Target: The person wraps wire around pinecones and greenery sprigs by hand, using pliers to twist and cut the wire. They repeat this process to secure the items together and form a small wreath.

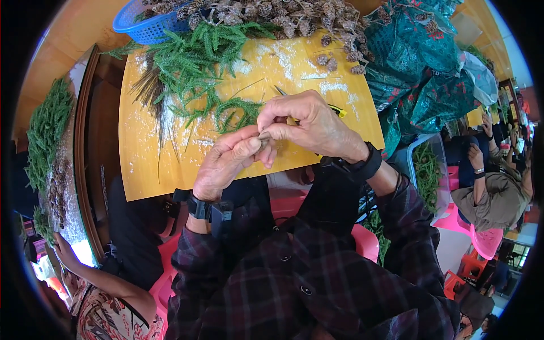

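Over the near part of the yellow board (198, 175), my two hands meet fingertip to fingertip. My left hand (226, 160) is closed in a pinch, thumb against fingers, around something small and brownish that I cannot make out. Against the same spot, my right hand (320, 126) pinches with thumb and forefinger; what it grips is hidden. Just beyond the fingers lies a curled green artificial pine sprig (233, 107); whether it joins the held piece I cannot tell. Partly under my right hand rests a tool with yellow-and-black handles (338, 110), its dark pointed tip showing past the knuckles.
Green artificial pine branches (195, 54) and thin brown stems (148, 85) cover the board's far left. Behind them are a blue basket (150, 28) and heaped pine cones (283, 17). A green plastic bag (422, 68) bulges at right, above a tub of greenery (428, 175). People sit on both sides.
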{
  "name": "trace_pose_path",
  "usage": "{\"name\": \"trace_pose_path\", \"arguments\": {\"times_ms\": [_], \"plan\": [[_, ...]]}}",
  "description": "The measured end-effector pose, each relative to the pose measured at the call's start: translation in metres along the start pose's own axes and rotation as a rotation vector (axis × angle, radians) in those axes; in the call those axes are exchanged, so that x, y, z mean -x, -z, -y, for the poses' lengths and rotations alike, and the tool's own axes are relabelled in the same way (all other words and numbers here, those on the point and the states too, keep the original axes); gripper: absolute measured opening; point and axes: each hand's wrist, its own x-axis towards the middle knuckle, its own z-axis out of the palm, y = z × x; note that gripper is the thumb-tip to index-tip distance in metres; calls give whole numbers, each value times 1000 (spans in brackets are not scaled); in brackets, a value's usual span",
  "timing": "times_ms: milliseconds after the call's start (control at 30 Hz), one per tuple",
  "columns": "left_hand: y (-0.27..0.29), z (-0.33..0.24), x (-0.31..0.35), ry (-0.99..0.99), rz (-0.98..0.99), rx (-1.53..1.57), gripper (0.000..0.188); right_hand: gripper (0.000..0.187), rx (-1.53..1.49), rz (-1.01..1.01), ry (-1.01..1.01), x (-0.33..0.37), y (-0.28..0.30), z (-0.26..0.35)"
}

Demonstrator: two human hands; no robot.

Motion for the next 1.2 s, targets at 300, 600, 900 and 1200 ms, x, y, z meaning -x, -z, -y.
{"name": "trace_pose_path", "arguments": {"times_ms": [300,600,900,1200], "plan": [[-3,-7,-3,-23,-74,-608,22,6,113,-48,59,0,-2,2],[-30,14,-12,-308,-431,-1043,23,4,-195,-316,-159,6,-16,-12],[-20,-2,-10,96,-35,150,27,5,-69,-277,32,11,-14,12],[-44,13,-13,-427,-459,-1221,15,8,0,-516,-137,5,-27,1]]}}
